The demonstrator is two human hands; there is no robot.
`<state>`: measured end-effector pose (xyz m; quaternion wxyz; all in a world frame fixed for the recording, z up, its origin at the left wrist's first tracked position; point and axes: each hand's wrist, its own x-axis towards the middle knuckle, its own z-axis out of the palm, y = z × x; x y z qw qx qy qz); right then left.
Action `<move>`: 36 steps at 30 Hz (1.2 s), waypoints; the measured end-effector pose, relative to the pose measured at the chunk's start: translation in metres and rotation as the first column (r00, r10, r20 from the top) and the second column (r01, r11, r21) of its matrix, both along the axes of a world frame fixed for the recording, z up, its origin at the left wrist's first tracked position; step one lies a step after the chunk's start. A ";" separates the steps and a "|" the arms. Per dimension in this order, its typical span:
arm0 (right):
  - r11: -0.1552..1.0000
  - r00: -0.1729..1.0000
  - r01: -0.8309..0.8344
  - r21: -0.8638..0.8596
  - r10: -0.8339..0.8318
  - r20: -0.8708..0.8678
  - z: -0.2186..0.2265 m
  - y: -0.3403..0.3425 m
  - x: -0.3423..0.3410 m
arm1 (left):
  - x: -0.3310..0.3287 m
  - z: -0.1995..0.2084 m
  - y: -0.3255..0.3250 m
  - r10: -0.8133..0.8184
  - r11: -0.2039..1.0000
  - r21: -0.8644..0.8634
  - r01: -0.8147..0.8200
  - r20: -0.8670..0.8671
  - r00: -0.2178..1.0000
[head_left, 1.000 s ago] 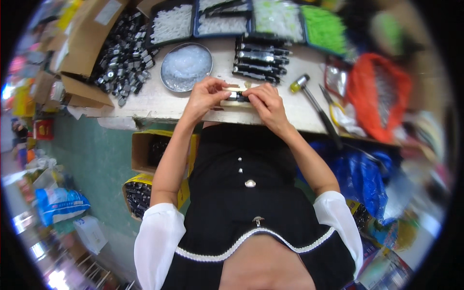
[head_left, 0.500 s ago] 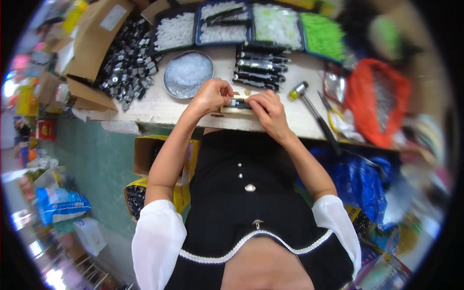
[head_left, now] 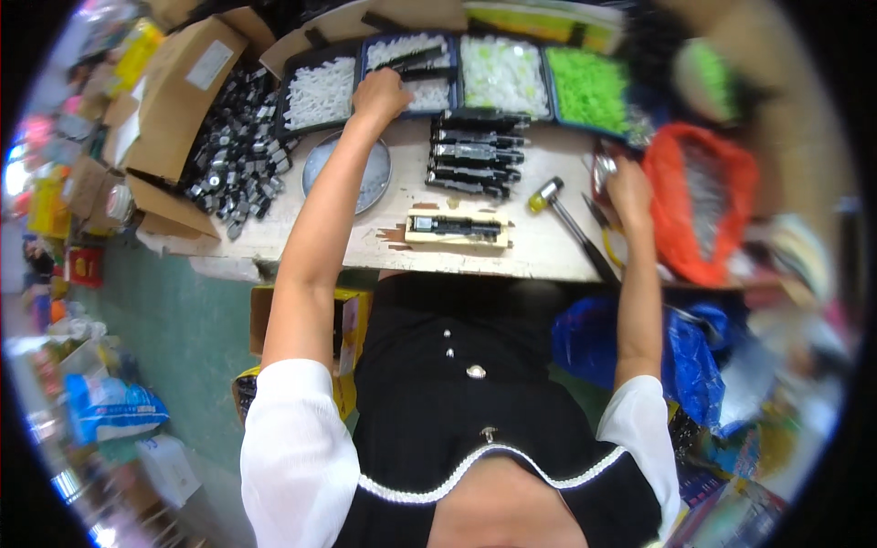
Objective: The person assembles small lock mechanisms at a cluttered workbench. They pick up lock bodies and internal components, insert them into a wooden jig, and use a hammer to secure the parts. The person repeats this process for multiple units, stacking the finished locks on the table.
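A black part with a silver end [head_left: 448,225] lies in a pale wooden holder [head_left: 499,239] near the table's front edge, with neither hand on it. My left hand [head_left: 382,94] reaches to the second tray [head_left: 367,55], which has small white pieces and long black parts in it. Its fingers are curled at the tray's near left side, and what they hold is hidden. At the right, my right hand [head_left: 628,192] reaches to a small clear bag [head_left: 604,167] beside a red bag; its fingertips are blurred and partly hidden.
Black parts [head_left: 475,153] lie stacked behind the holder. A hammer [head_left: 575,226] and yellow-handled scissors [head_left: 614,239] lie right of it. A round metal dish [head_left: 387,181] sits under my left forearm. Further left, loose black-and-silver pieces [head_left: 236,169] spill from a cardboard box [head_left: 187,100]. The red bag [head_left: 665,201] stands at right.
Both hands have left the black part in the wooden holder. My left hand has moved up to the white-piece tray, my right hand out to the small clear bag.
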<state>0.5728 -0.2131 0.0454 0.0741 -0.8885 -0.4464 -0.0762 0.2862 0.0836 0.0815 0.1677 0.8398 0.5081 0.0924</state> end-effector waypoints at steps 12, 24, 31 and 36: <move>0.998 0.995 -0.047 0.048 0.051 -0.082 -0.009 0.004 0.016 | 0.003 -0.006 0.020 0.019 0.983 -0.182 0.007 0.142 0.990; 0.897 0.916 -0.011 0.443 0.186 -0.354 -0.007 -0.016 0.012 | -0.016 0.006 0.012 0.284 0.817 -0.530 0.228 0.714 0.640; 0.887 0.918 0.003 0.463 0.181 -0.354 -0.005 -0.020 0.009 | -0.016 0.006 0.014 0.328 0.763 -0.544 0.350 0.791 0.515; 0.817 0.804 0.128 0.563 0.246 -0.541 0.018 -0.019 -0.013 | -0.026 0.020 -0.012 0.424 0.699 -0.526 0.484 0.850 0.312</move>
